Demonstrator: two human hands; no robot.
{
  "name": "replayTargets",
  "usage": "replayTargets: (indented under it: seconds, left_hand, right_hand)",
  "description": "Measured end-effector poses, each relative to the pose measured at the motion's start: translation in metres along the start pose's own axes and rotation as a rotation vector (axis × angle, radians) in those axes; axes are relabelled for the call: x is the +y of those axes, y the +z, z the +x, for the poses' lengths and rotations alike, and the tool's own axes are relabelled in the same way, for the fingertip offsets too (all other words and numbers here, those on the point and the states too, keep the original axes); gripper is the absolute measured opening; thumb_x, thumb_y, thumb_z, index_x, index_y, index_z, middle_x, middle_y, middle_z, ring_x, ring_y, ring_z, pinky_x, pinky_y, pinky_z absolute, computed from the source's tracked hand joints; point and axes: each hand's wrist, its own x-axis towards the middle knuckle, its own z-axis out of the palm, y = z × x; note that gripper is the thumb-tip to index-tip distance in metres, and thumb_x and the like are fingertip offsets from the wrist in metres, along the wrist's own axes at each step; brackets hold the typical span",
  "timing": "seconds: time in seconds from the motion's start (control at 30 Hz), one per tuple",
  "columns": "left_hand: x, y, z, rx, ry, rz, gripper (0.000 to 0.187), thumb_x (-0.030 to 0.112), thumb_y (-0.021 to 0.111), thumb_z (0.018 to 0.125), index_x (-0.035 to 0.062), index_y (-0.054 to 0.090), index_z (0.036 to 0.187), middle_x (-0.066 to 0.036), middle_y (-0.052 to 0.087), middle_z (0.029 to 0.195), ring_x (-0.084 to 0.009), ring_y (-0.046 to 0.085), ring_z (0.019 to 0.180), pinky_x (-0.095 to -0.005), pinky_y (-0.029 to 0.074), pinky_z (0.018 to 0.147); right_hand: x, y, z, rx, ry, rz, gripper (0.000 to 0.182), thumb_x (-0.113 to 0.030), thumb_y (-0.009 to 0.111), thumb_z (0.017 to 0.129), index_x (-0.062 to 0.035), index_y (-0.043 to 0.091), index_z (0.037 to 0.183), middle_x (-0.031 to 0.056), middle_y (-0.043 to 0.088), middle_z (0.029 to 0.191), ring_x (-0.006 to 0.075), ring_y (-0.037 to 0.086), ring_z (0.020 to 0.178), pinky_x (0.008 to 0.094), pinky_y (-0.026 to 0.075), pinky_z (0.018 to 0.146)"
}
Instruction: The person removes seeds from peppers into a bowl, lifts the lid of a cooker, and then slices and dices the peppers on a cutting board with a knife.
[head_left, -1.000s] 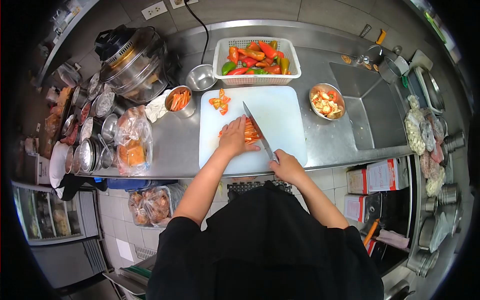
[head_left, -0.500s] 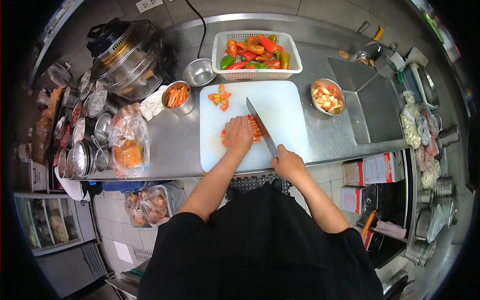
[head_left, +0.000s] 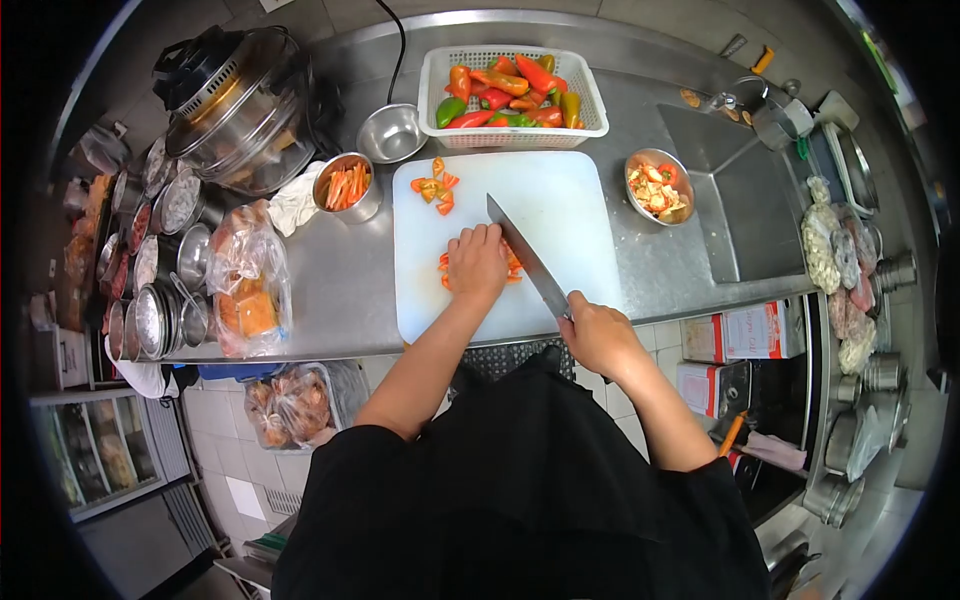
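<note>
My right hand (head_left: 600, 335) is wrapped round the handle of a long kitchen knife (head_left: 530, 258), whose blade slants up and left over the white cutting board (head_left: 565, 200). Close beside the blade, my left hand (head_left: 478, 265) presses down on cut orange-red pepper strips (head_left: 515, 268), fingers together. The palm hides some of the strips. Pepper end pieces (head_left: 436, 188) with stem parts lie at the board's upper left. A steel pot (head_left: 368, 207) of pepper strips stands left of the board. To the right, a steel bowl (head_left: 684, 212) holds pale and red pepper trimmings.
Behind the board is a white plastic basket (head_left: 515, 138) of whole peppers. An empty steel bowl (head_left: 392, 135) sits near its left corner. A sink (head_left: 745, 220) lies right. Bagged food (head_left: 245, 300), steel containers and a large round appliance (head_left: 235, 110) crowd the left.
My right hand has drawn the knife slightly right, so the blade now sits a little farther from my left fingers. The left hand stays on the strips. The whole view has shifted slightly.
</note>
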Motion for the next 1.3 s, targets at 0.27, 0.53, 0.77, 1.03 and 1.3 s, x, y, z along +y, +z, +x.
replayTargets:
  seconds: [0.27, 0.53, 0.77, 1.03, 1.3]
  left_hand:
    - [-0.001, -0.001, 0.003, -0.051, -0.017, -0.018, 0.014, 0.015, 0.065, 0.088, 0.0089, 0.061, 0.1, -0.007, 0.064, 0.096, -0.0269, 0.058, 0.097, -0.0431, 0.042, 0.083]
    - [-0.002, 0.001, 0.001, -0.026, -0.037, 0.006, 0.015, 0.014, 0.064, 0.089, 0.0068, 0.059, 0.101, -0.01, 0.063, 0.095, -0.0287, 0.058, 0.095, -0.0439, 0.043, 0.083]
    - [-0.001, 0.0, 0.002, 0.006, -0.025, -0.056, 0.011, 0.012, 0.062, 0.089, 0.007, 0.058, 0.098, -0.01, 0.062, 0.093, -0.0295, 0.057, 0.093, -0.0441, 0.042, 0.083]
    - [-0.005, 0.002, 0.0, -0.011, -0.033, -0.025, 0.01, 0.014, 0.061, 0.09, 0.0072, 0.058, 0.097, -0.01, 0.062, 0.094, -0.0296, 0.057, 0.093, -0.0443, 0.042, 0.083]
    - [-0.003, 0.003, 0.0, -0.033, -0.055, 0.019, 0.012, 0.014, 0.063, 0.088, 0.0088, 0.058, 0.097, -0.008, 0.062, 0.095, -0.0273, 0.058, 0.096, -0.0432, 0.043, 0.085]
  right_hand:
    - [0.011, 0.044, 0.085, 0.011, 0.056, 0.169, 0.028, -0.024, 0.053, 0.099, 0.0028, 0.055, 0.108, 0.0295, 0.07, 0.092, 0.0473, 0.069, 0.09, 0.0547, 0.053, 0.083]
    - [-0.001, -0.007, 0.047, -0.009, 0.026, 0.107, 0.027, -0.023, 0.052, 0.099, 0.0026, 0.054, 0.108, 0.0289, 0.07, 0.089, 0.0476, 0.069, 0.087, 0.0547, 0.054, 0.081]
    - [0.001, 0.04, 0.051, -0.051, 0.024, 0.131, 0.025, -0.021, 0.054, 0.099, 0.0035, 0.053, 0.104, 0.0289, 0.07, 0.085, 0.0477, 0.068, 0.084, 0.0564, 0.053, 0.078]
    - [-0.005, 0.007, 0.068, 0.005, 0.009, 0.138, 0.026, -0.021, 0.054, 0.099, 0.0034, 0.053, 0.109, 0.031, 0.07, 0.091, 0.0486, 0.068, 0.088, 0.0556, 0.053, 0.082]
    - [-0.011, 0.051, 0.07, -0.025, 0.079, 0.26, 0.03, -0.021, 0.054, 0.097, 0.0053, 0.053, 0.112, 0.0322, 0.07, 0.095, 0.0488, 0.068, 0.091, 0.0553, 0.052, 0.085]
